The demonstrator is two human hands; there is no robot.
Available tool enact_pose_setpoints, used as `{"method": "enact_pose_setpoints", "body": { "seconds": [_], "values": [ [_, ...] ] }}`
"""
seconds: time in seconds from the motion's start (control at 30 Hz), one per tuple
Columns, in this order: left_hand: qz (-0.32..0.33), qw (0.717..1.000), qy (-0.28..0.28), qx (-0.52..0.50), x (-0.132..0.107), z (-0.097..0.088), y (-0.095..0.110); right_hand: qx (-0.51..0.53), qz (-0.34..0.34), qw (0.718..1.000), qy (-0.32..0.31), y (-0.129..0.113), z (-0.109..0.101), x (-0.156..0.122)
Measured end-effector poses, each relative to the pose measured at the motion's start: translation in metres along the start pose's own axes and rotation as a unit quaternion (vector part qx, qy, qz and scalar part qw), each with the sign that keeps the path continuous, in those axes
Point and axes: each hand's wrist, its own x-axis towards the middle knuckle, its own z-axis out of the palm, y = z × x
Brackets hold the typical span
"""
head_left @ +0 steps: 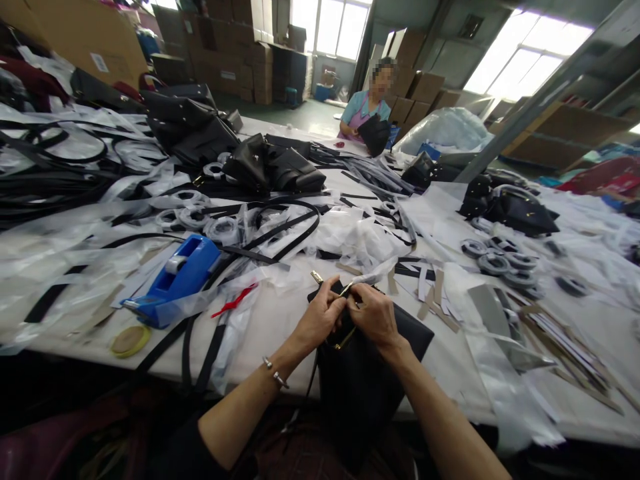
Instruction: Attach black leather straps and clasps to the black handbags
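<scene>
A black handbag (365, 380) hangs over the near edge of the white table (280, 313). My left hand (320, 320) and my right hand (373, 313) are both closed at the bag's top opening. They pinch a small gold metal fitting (345, 291) on the bag, with a gold ring (345, 341) showing just below my fingers. A thin bracelet (275, 373) is on my left wrist.
A blue tape dispenser (175, 277) and a yellow tape roll (130, 340) lie to the left. Black straps (280, 233), clear plastic wrap, rolled strap coils (495, 261) and more black bags (273, 167) cover the table. Another person (367, 110) sits at the far end. Cardboard boxes (235, 53) stand behind.
</scene>
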Motion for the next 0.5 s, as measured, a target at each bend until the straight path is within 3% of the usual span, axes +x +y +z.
{"method": "enact_pose_setpoints", "body": {
  "seconds": [0.13,0.27,0.5],
  "values": [
    [0.040,0.992,0.044,0.108,-0.004,0.000,0.003,0.079,0.044,0.996,0.009,-0.001,-0.017,-0.005],
    [0.053,0.968,0.060,0.239,-0.007,0.000,0.010,0.063,0.100,0.992,0.041,-0.005,-0.041,0.000],
    [0.105,0.950,0.027,0.293,-0.013,0.005,0.015,0.032,0.181,0.976,-0.120,0.002,-0.059,0.013]
  ]
}}
